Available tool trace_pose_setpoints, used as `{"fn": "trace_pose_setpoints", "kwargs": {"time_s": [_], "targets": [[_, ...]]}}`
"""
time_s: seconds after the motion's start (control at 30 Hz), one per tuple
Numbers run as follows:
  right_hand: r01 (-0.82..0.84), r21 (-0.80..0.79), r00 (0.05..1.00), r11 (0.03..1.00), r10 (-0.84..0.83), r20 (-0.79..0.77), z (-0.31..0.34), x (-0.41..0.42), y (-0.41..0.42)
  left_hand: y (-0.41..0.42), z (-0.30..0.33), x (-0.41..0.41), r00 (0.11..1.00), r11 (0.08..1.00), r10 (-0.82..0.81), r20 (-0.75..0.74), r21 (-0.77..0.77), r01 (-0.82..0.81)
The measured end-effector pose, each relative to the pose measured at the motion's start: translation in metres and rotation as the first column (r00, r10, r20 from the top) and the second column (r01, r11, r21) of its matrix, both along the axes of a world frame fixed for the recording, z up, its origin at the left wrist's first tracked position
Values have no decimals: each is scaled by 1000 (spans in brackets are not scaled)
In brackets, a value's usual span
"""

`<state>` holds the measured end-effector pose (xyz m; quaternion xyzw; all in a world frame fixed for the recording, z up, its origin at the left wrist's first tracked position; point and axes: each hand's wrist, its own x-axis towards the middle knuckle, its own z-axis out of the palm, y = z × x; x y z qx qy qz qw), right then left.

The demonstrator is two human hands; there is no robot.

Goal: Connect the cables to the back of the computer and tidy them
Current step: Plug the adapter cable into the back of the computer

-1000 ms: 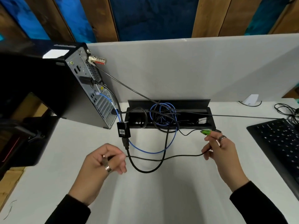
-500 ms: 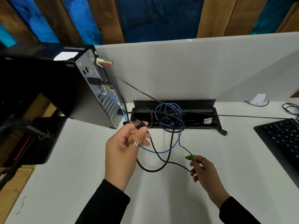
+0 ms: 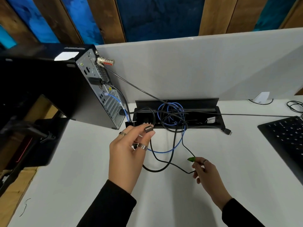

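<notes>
My left hand [image 3: 127,154] pinches a black USB plug with a bright metal mouth [image 3: 148,129] between thumb and fingertips, just below the middle of the frame, its metal end tipped up and away from me. My right hand [image 3: 207,172], lower right of centre, grips a thin black cable ending in a small green audio plug [image 3: 191,159], which pokes out to the upper left of my fingers.

The black tower computer with a grey perforated metal back panel [image 3: 105,94] stands at the upper left, its back turned toward the centre of the frame. The panel runs long from upper left down to lower right, and its free ports lie up and to the left of the USB plug. A light blue network cable [image 3: 122,106] and a thick black cable [image 3: 120,95] are already seated in it. My left hand is clearly the nearer one; the right sits well apart from the panel, across the loops of cable on the white desk [image 3: 82,161].

I judge the plug must swing leftward to face the panel before it goes in. The green socket near the panel's top would suit the audio plug afterwards. The black cable trough [image 3: 219,112], behind my left hand, holds the tangle left to tidy.
</notes>
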<state>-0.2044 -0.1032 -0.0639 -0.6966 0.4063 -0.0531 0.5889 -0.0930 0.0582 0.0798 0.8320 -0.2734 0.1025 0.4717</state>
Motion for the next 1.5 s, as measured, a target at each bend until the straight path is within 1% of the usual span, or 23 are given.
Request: {"fn": "trace_pose_setpoints", "kwargs": {"time_s": [0.23, 0.37, 0.5, 0.57, 0.67, 0.73, 0.83, 0.87, 0.93, 1.03, 1.1, 1.17, 1.3, 1.5], "targets": [[-40, -98, 999, 994, 42, 10, -4, -1, -1, 3, 0, 1, 1000, 1000, 0, -12, -22, -1], [-40, -212, 998, 976, 49, 34, -7, 0, -3, 5, -1, 3, 1000, 999, 4, -11, -31, -4], [-95, -303, 994, 948, 107, 23, -9, -1, -4, 7, -2, 6, 997, 999, 28, -69, -42, -31], [-130, -378, 990, 917, 138, -5, -11, -1, -4, 9, -4, 8, 989, 996, 41, -141, -75, -52], [-163, -541, 986, 825, 159, -55, -11, 0, -3, 10, -7, 10, 943, 976, 36, -330, -189, -104], [-144, -623, 986, 769, 163, -27, -2, 3, 1, 9, -6, 10, 908, 961, 33, -418, -237, -144], [-125, -694, 973, 709, 223, 52, 22, 13, 9, 10, -5, 12, 882, 940, 25, -470, -289, -180], [-127, -696, 965, 707, 251, 79, 33, 17, 13, 10, -5, 12, 878, 933, 22, -478, -306, -190], [-158, -638, 940, 754, 312, 136, 56, 27, 23, 12, -5, 15, 871, 915, 17, -491, -343, -211], [-269, -455, 876, 849, 411, 251, 94, 43, 40, 18, -6, 21, 868, 904, 23, -496, -360, -230], [-342, -332, 836, 879, 446, 320, 113, 54, 50, 22, -8, 25, 864, 904, 33, -502, -354, -240], [-405, -268, 809, 874, 479, 339, 124, 66, 57, 26, -9, 28, 853, 906, 34, -521, -344, -246], [-482, -215, 786, 850, 527, 323, 131, 92, 65, 35, -8, 38, 822, 888, 43, -568, -355, -292], [-556, -265, 749, 788, 613, 250, 130, 121, 76, 44, -12, 54, 782, 863, 75, -618, -353, -362]]}}
